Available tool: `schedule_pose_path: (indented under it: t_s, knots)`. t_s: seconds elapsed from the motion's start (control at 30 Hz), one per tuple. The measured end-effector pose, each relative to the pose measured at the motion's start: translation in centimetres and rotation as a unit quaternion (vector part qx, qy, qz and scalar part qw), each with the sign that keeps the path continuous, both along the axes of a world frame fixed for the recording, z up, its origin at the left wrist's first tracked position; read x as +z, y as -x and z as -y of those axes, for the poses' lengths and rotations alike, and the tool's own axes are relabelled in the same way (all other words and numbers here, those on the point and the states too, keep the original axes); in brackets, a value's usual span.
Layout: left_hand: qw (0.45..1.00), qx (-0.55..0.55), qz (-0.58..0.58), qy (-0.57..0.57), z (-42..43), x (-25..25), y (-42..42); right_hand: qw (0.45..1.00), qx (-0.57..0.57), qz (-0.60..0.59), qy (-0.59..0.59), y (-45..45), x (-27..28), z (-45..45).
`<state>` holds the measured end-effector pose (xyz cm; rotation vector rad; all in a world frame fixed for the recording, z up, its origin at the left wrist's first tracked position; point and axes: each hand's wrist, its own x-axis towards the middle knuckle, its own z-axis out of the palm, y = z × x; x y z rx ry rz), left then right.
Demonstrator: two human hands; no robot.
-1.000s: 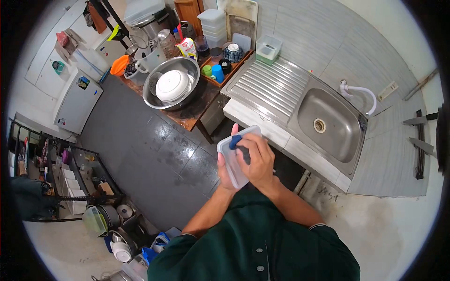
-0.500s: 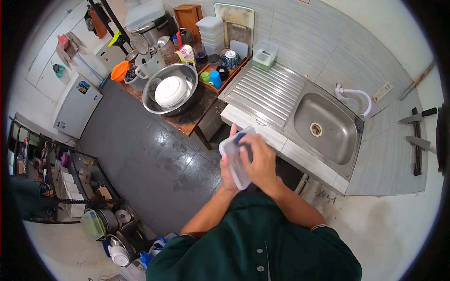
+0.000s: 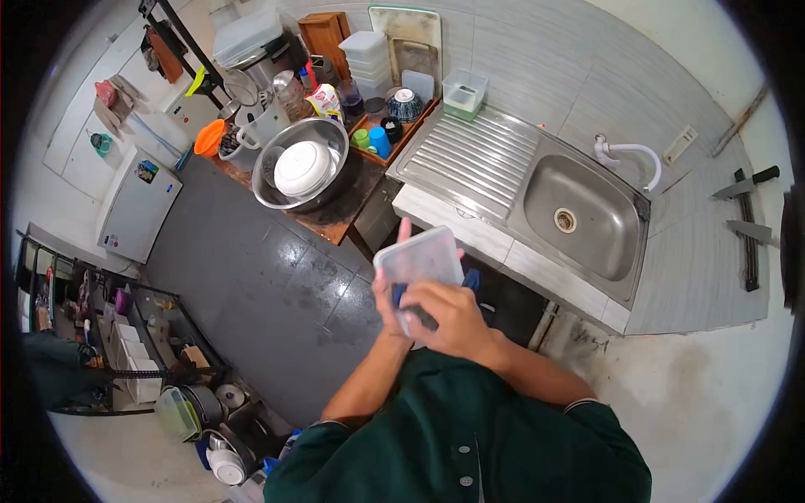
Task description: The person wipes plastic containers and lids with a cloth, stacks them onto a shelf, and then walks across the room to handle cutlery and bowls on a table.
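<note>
A translucent rectangular plastic container or lid (image 3: 423, 256) is held in front of my chest, near the front edge of the sink counter. My left hand (image 3: 389, 307) grips it from the left and below, with a fingertip showing past its top edge. Across its lower part lies my right hand (image 3: 446, 317), fingers bent around a dark blue cloth (image 3: 401, 293). More blue shows at the right of the container, beside the right hand. Whether the piece is a lid or a shallow box I cannot tell.
A steel sink (image 3: 579, 216) with a ribbed drainboard (image 3: 474, 159) lies ahead to the right. On the wooden table (image 3: 335, 226) at the front left stands a steel bowl (image 3: 334, 173) holding white bowls (image 3: 302, 166). Knives (image 3: 742, 189) hang on the right wall.
The container has turned, its broad face now more toward the camera. My right hand has moved down across it with the blue cloth. The view has shifted slightly.
</note>
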<state>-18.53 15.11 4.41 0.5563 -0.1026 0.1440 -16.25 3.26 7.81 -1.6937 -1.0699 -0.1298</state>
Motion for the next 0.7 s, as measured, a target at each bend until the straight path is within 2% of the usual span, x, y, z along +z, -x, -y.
schedule_pose_path:
  t_s: [0.07, 0.13, 0.17, 0.27, 0.33, 0.4, 0.47, 0.5, 0.57, 0.6, 0.63, 0.67, 0.7]
  knots:
    - [1.000, 0.010, -0.001, -0.006, -0.4, 1.4, 0.4, 0.999, 0.036, 0.011, -0.006, -0.4, -0.3, 1.1]
    - [1.000, 0.019, 0.011, 0.014, -0.9, 0.9, 0.8, 0.989, -0.001, 0.121, 0.084, -1.9, 0.1, 2.0]
    - [0.999, 0.019, -0.001, 0.026, -0.6, 0.8, 1.2, 0.979, -0.074, 0.142, 0.128, -2.6, 0.2, 2.0]
    - [0.999, 0.008, -0.032, 0.005, 1.1, -0.2, 1.8, 0.969, -0.217, 0.107, 0.049, -3.3, 0.7, 0.4]
    - [0.998, 0.018, -0.066, -0.004, 1.5, -1.6, 1.6, 0.987, -0.145, 0.067, -0.030, -1.8, 0.6, -0.9]
    - [0.997, -0.030, 0.018, 0.068, 1.0, -0.7, 1.7, 0.997, -0.056, 0.044, -0.011, 0.3, 0.8, -0.8]
    - [0.997, 0.014, 0.025, 0.065, -0.3, -0.1, 1.9, 0.998, 0.046, 0.029, 0.010, 0.9, 0.5, 0.0]
    - [0.998, 0.037, 0.021, 0.042, -1.1, -0.1, 2.2, 0.998, 0.050, 0.031, 0.010, 0.6, 0.5, 0.7]
    - [0.998, 0.046, 0.030, 0.035, -2.2, -0.8, 2.8, 0.991, 0.073, 0.023, 0.107, 0.0, 0.6, 2.2]
    - [0.995, 0.043, 0.028, 0.091, -2.5, -0.7, 3.1, 0.982, 0.031, 0.006, 0.184, -0.6, 0.7, 3.1]
    - [0.988, 0.041, 0.026, 0.145, -2.9, -0.6, 3.4, 0.979, -0.013, -0.024, 0.203, -1.1, 0.4, 3.7]
    - [0.987, 0.050, 0.037, 0.151, -3.3, -0.5, 3.6, 0.972, -0.056, -0.053, 0.221, -1.7, 0.0, 4.1]
    - [0.986, 0.054, 0.039, 0.150, -3.4, -0.3, 3.7, 0.978, -0.088, -0.080, 0.174, -2.1, -0.2, 4.4]
